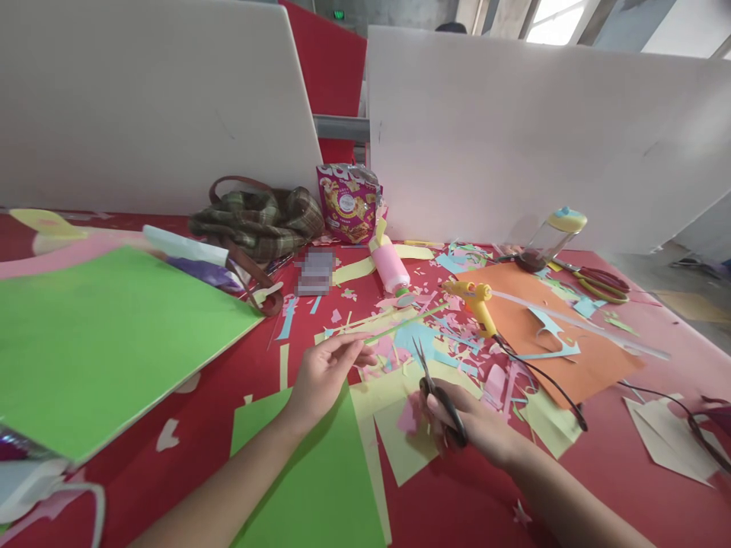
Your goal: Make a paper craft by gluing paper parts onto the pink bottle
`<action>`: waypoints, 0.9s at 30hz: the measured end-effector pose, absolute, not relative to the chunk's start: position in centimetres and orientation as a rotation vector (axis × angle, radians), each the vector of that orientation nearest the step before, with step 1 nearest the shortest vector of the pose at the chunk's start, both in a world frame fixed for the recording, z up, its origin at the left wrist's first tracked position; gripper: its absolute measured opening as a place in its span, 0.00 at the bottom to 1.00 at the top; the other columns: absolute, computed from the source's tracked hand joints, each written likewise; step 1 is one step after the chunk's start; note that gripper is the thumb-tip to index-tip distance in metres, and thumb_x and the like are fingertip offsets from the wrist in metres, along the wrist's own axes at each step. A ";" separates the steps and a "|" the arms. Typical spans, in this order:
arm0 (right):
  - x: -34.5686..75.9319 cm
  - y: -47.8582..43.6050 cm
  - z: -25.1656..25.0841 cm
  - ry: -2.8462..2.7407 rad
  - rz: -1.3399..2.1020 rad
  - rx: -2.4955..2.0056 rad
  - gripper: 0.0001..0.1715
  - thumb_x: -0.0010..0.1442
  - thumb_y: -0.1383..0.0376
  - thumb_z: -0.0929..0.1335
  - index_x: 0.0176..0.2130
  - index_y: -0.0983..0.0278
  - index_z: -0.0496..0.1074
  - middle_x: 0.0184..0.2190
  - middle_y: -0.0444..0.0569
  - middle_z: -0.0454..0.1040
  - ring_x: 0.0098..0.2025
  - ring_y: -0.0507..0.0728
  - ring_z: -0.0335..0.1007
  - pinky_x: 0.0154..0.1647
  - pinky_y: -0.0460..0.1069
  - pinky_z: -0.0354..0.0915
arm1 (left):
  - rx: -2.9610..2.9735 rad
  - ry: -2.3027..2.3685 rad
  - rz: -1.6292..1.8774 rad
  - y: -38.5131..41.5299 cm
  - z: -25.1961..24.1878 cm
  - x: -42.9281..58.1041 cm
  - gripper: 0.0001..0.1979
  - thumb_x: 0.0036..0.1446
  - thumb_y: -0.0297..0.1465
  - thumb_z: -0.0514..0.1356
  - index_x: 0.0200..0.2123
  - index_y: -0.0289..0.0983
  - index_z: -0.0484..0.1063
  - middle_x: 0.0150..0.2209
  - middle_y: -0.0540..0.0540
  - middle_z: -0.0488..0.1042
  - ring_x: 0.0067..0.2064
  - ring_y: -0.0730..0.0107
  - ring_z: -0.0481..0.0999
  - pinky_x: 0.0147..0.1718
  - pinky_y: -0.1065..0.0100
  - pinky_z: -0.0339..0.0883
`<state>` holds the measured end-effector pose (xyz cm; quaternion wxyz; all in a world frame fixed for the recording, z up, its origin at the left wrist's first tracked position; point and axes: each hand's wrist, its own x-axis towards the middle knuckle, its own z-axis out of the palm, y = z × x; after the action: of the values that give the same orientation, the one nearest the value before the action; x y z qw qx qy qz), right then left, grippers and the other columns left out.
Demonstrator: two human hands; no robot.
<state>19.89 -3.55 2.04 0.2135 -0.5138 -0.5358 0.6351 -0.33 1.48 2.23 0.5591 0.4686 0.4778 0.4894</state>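
Observation:
My left hand (331, 373) pinches one end of a thin green paper strip (406, 323), which points away to the right above the scraps. In my right hand (468, 418) is a pair of black-handled scissors (439, 396), fingers closed round the handles. The blades point up and away, slightly parted, and sit apart from the strip. Beneath my left forearm lies a green paper sheet (308, 479). Pale yellow paper pieces (400, 449) lie under and beside my right hand. Cut pink, blue and yellow scraps cover the table just beyond both hands.
A yellow glue gun (477, 301) with a black cord rests near orange paper (599, 365). Behind stand a pink bottle-shaped item (389, 265), a snack bag (349, 202) and a lidded jar (551, 240). Large green paper (114, 335) and a plaid bag (256, 217) lie left. White panels (542, 137) border the back.

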 end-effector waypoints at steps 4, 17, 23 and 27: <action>19.5 -3.3 1.8 -1.386 1.620 -1.340 0.15 0.52 0.53 0.61 0.30 0.63 0.56 0.20 0.41 0.65 0.21 0.49 0.64 0.21 0.44 0.59 | 0.787 1.041 1.009 1.3 1.8 0.3 0.08 0.46 0.31 0.59 0.30 0.33 0.70 0.22 0.47 0.74 0.23 0.72 0.73 0.25 0.72 0.68; 17.9 -4.0 1.3 -1.301 1.335 -1.263 0.08 0.44 0.65 0.68 0.28 0.64 0.66 0.28 0.46 0.70 0.30 0.52 0.66 0.32 0.47 0.62 | 0.607 0.820 0.578 -3.9 1.1 3.9 0.12 0.49 0.38 0.55 0.27 0.33 0.63 0.25 0.44 0.73 0.25 0.71 0.74 0.26 0.72 0.65; 18.5 -3.4 1.6 -1.242 1.472 -1.337 0.05 0.44 0.67 0.66 0.27 0.65 0.65 0.18 0.40 0.65 0.20 0.48 0.60 0.20 0.43 0.56 | 1.018 0.879 0.631 -2.9 1.6 2.8 0.11 0.48 0.38 0.56 0.27 0.35 0.63 0.24 0.47 0.70 0.26 0.69 0.71 0.24 0.70 0.65; 18.9 -3.1 1.6 -1.189 1.517 -1.330 0.05 0.45 0.66 0.66 0.26 0.65 0.64 0.21 0.42 0.67 0.22 0.49 0.63 0.21 0.44 0.57 | 1.368 1.105 0.878 -1.7 2.7 1.7 0.06 0.47 0.34 0.57 0.25 0.38 0.66 0.25 0.48 0.68 0.29 0.71 0.68 0.28 0.73 0.62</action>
<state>18.92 -3.10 1.65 0.3895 -0.5231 -0.4677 0.5966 1.73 -1.70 2.68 0.5546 0.5793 0.4676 0.3718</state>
